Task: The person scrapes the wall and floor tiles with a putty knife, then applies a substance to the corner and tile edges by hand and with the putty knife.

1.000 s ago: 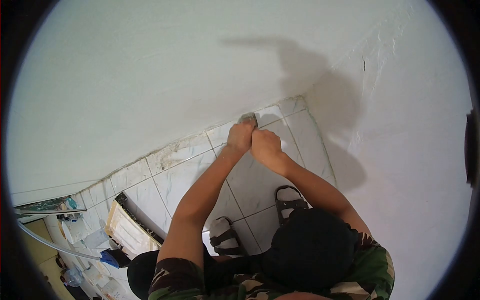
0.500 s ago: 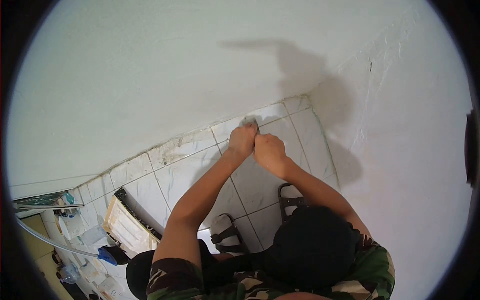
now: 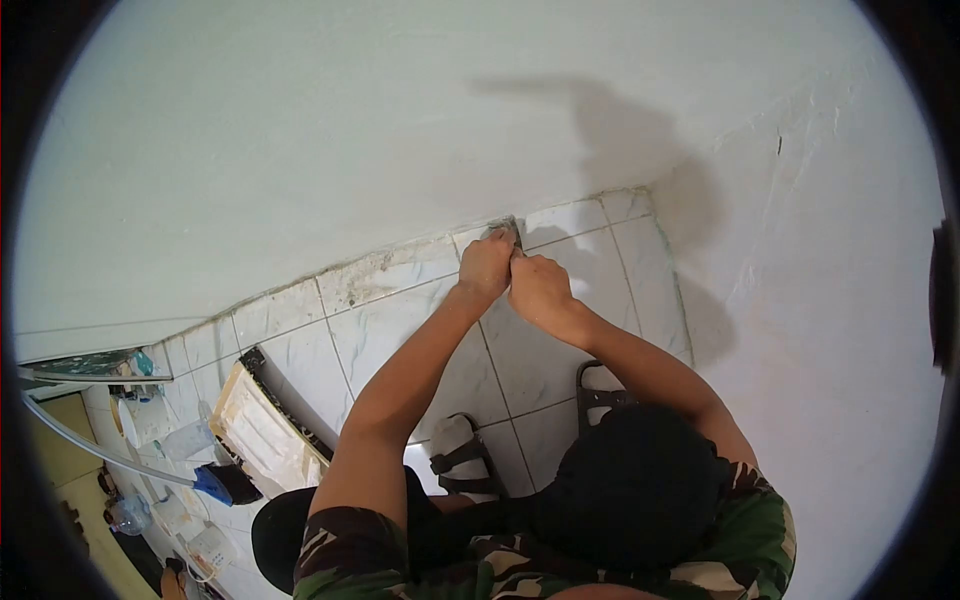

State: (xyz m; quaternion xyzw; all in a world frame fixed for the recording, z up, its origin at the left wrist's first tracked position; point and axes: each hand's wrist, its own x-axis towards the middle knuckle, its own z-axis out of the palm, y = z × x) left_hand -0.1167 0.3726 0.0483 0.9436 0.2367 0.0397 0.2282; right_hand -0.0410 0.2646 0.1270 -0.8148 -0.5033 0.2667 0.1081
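Note:
Both my hands meet near the foot of the wall, over the white floor tiles [image 3: 390,330]. My left hand [image 3: 487,262] is closed around a small scraper-like tool [image 3: 513,228], whose dark edge shows at the joint between wall and floor. Just right of it and a little lower, my right hand [image 3: 541,290] is closed and presses against the same tool's lower part; its grip is partly hidden. Grey-white residue lies on the tiles along the wall to the left.
A blue broom or brush head [image 3: 225,484] and a white framed panel [image 3: 262,430] lie at the lower left. A clear bottle [image 3: 128,515] is beyond them. Sandalled feet [image 3: 467,458] stand on the tiles below my arms. The side wall [image 3: 830,300] rises at the right.
The view has shifted, so floor and walls appear farther right. My hands and the tool have moved slightly toward the wall joint, and the tool's edge shows more.

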